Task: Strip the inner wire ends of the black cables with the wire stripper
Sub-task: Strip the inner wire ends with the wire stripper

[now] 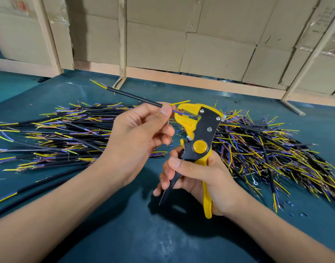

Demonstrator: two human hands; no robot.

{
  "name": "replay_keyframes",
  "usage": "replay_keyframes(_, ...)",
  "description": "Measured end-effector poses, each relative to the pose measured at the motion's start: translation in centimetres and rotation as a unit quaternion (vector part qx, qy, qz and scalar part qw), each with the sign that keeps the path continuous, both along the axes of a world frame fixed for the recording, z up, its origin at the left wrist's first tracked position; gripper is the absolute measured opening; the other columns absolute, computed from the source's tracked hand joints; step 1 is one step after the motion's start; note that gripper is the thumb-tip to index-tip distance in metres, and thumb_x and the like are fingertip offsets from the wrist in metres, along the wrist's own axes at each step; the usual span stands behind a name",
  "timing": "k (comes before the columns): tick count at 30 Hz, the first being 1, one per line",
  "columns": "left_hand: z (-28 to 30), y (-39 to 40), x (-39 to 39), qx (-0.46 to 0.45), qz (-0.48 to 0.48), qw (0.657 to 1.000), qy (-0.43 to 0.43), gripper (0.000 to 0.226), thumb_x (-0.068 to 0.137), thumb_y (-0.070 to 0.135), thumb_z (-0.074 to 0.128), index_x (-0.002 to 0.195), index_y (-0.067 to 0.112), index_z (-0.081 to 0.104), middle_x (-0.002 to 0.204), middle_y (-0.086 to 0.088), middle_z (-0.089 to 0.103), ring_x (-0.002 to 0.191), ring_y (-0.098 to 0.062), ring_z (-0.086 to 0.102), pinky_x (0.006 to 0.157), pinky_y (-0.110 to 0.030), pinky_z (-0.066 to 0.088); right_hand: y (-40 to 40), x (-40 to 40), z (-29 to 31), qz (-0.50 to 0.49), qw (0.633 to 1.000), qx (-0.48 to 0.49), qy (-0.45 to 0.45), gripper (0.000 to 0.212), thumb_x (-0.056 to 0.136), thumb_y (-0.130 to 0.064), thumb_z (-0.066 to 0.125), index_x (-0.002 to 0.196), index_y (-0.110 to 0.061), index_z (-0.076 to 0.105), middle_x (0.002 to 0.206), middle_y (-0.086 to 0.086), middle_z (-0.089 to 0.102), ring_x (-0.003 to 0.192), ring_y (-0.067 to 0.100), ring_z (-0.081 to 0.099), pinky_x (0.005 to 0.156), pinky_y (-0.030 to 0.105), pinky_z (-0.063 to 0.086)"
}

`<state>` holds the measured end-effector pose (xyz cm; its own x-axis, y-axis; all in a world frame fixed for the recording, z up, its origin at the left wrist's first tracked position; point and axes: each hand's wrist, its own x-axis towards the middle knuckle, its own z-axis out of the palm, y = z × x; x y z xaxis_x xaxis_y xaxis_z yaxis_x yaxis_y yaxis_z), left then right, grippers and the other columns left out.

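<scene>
My left hand (140,133) pinches a black cable (132,96) near its end, above the table. The cable slants up to the far left. Its blue inner wire reaches into the jaws of the yellow and black wire stripper (199,133), while a yellow wire sticks out above the jaws. My right hand (199,177) grips the stripper by its handles, jaws pointing up and left. A pile of black cables (54,133) lies to the left and a second pile (267,149) to the right, both with yellow and blue wire ends.
The work surface is a dark teal mat (136,234) with small bits of cut insulation scattered on it. Two long black cables (39,186) lie at the near left. Cardboard boxes (210,44) behind a wooden frame (123,40) close off the back.
</scene>
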<state>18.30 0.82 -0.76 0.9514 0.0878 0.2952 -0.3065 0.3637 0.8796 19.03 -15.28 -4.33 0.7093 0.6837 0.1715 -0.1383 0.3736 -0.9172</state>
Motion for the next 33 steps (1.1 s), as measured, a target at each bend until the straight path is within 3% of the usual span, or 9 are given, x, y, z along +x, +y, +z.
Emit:
replay_keyframes(6, -0.2, 0.2, 0.2, -0.008, 0.01, 1.0, -0.008, 0.013, 0.088, 0.021, 0.069, 0.08, 0.016, 0.077, 0.079, -0.002, 0.068, 0.058, -0.015, 0.053, 0.055, -0.025, 0.045, 0.0, 0.1, -0.2, -0.005, 1.0, 0.007, 0.018, 0.01, 0.097, -0.005, 0.06, 0.087, -0.002, 0.058, 0.075, 0.017, 0.055, 0.067, 0.033, 0.059, 0.073, 0.058, 0.055)
replay_keyframes(13, -0.5, 0.7, 0.4, 0.006, 0.018, 1.0, -0.012, 0.014, 0.084, 0.026, 0.073, 0.085, 0.012, 0.077, 0.077, -0.006, 0.063, 0.058, -0.017, 0.051, 0.058, -0.027, 0.045, 0.0, 0.1, -0.1, 0.0, 1.0, 0.003, 0.012, 0.012, 0.097, -0.005, 0.059, 0.085, -0.002, 0.059, 0.074, 0.015, 0.055, 0.066, 0.032, 0.059, 0.073, 0.059, 0.055)
replay_keyframes(23, -0.2, 0.5, 0.2, -0.011, 0.033, 0.999, -0.005, 0.012, 0.085, 0.019, 0.067, 0.08, 0.01, 0.074, 0.076, 0.003, 0.066, 0.059, -0.014, 0.051, 0.055, -0.027, 0.044, 0.0, -0.1, 0.1, -0.001, 1.0, -0.002, 0.031, 0.011, 0.091, -0.008, 0.063, 0.082, -0.004, 0.061, 0.069, 0.014, 0.055, 0.06, 0.03, 0.057, 0.068, 0.055, 0.056)
replay_keyframes(27, -0.1, 0.4, 0.1, -0.006, 0.03, 1.0, -0.007, 0.013, 0.083, 0.02, 0.069, 0.077, 0.011, 0.076, 0.085, -0.003, 0.069, 0.059, -0.015, 0.05, 0.056, -0.027, 0.043, -0.1, -0.1, 0.2, 0.002, 0.999, -0.004, 0.039, 0.011, 0.09, -0.008, 0.064, 0.08, -0.003, 0.06, 0.067, 0.014, 0.054, 0.058, 0.03, 0.057, 0.066, 0.052, 0.056)
replay_keyframes(30, -0.2, 0.4, 0.2, -0.01, 0.031, 0.999, -0.005, 0.013, 0.083, 0.02, 0.069, 0.078, 0.01, 0.076, 0.092, -0.003, 0.072, 0.059, -0.014, 0.051, 0.055, -0.027, 0.043, 0.0, -0.3, 0.6, -0.008, 0.999, -0.01, 0.042, 0.016, 0.087, -0.01, 0.065, 0.073, -0.005, 0.058, 0.061, 0.013, 0.051, 0.051, 0.027, 0.055, 0.057, 0.046, 0.055)
replay_keyframes(33, -0.2, 0.4, 0.1, 0.016, 0.047, 0.999, -0.001, 0.014, 0.081, 0.024, 0.071, 0.081, 0.012, 0.077, 0.085, -0.006, 0.069, 0.06, -0.017, 0.054, 0.056, -0.028, 0.043, 0.1, -0.4, 0.8, -0.076, 0.994, -0.048, 0.069, 0.03, 0.083, -0.016, 0.064, 0.059, -0.013, 0.046, 0.048, 0.006, 0.036, 0.034, 0.019, 0.039, 0.042, 0.029, 0.044)
